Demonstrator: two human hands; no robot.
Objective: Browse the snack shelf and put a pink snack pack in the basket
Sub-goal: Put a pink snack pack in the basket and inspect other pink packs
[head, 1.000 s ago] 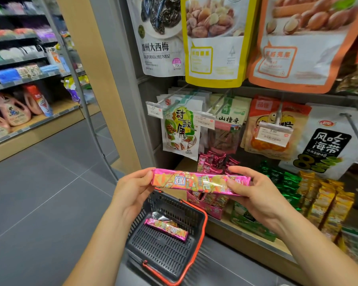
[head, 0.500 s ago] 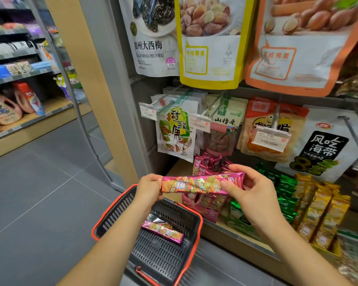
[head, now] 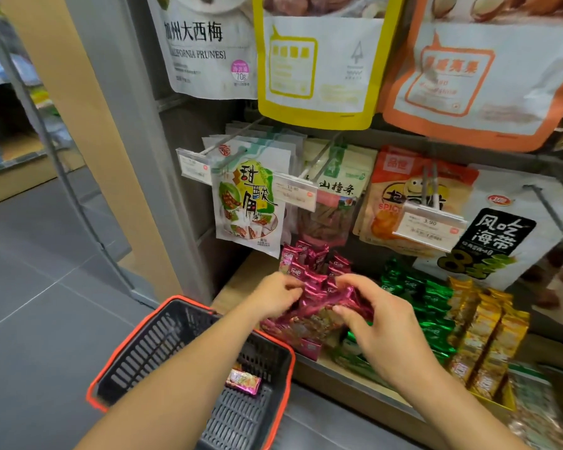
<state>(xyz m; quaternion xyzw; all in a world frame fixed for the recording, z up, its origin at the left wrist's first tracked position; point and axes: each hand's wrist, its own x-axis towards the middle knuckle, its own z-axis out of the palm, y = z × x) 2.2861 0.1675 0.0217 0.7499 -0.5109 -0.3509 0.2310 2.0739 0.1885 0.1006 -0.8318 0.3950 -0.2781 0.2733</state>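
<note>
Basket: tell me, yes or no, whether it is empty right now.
No, a pink snack pack lies on the floor of the basket.

A shopper's left hand (head: 275, 295), right hand (head: 384, 332), both bare, forearms uncovered from wrist to the edge of view.

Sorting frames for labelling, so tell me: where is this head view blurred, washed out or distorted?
Head view: motion blur smears the left hand, right hand and the pink snack packs they grip; the yellow packs at lower right are smeared too; the prune bag lettering reads sharp; print on the yellow-edged bag looks washed out; the grey upright leans, likely wide-angle distortion.
</note>
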